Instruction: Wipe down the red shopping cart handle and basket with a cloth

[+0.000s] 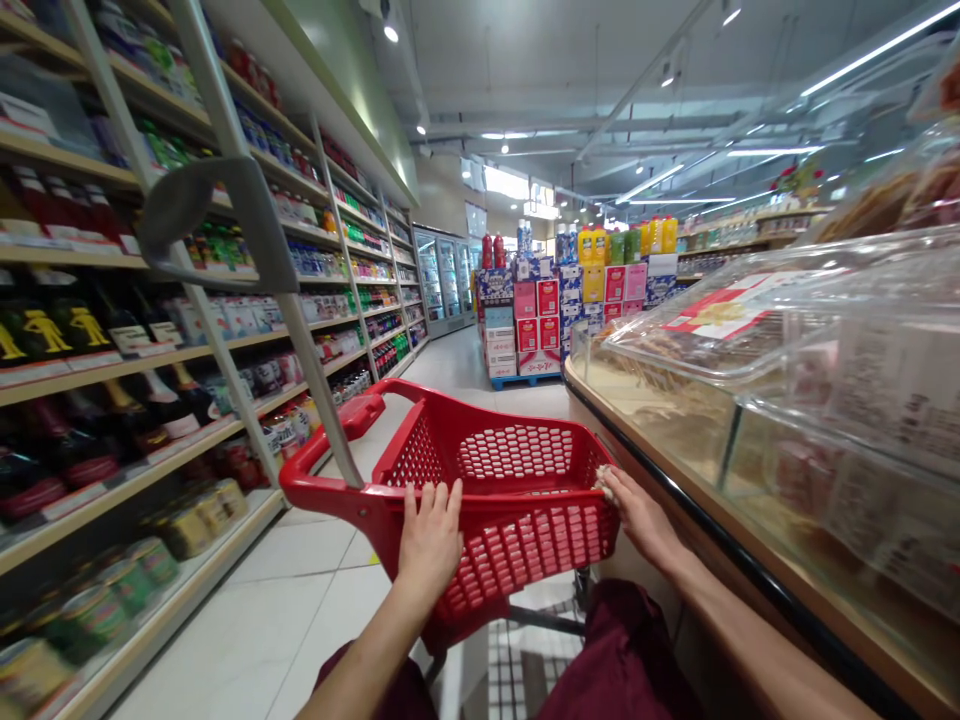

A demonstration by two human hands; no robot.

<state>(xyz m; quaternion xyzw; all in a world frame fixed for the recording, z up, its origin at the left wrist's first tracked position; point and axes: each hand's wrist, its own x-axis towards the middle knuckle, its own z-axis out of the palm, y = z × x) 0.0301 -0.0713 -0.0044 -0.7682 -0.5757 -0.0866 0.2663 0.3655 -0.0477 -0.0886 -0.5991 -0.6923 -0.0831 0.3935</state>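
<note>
A red plastic shopping cart basket (517,530) with perforated walls stands sideways in front of me. My left hand (431,535) rests on its near rim, fingers stretched out and nothing held in them. At the basket's right corner, my right hand (630,505) has its fingers closed on a small crumpled white cloth or tissue (602,480), pressed to the rim. The cart's red handle (319,470) is at the left, with a grey metal pole (311,350) rising from it. The pole carries a grey plastic loop (259,230). No goods show inside the basket.
Shelves of bottles and cans (300,260) line the left side. Close on the right is a display counter (652,430) with clear plastic packages (795,310). Stacked drink boxes (536,325) stand on a blue pallet ahead. Glass-door fridges (446,275) are farther back. The floor (292,590) is pale tile.
</note>
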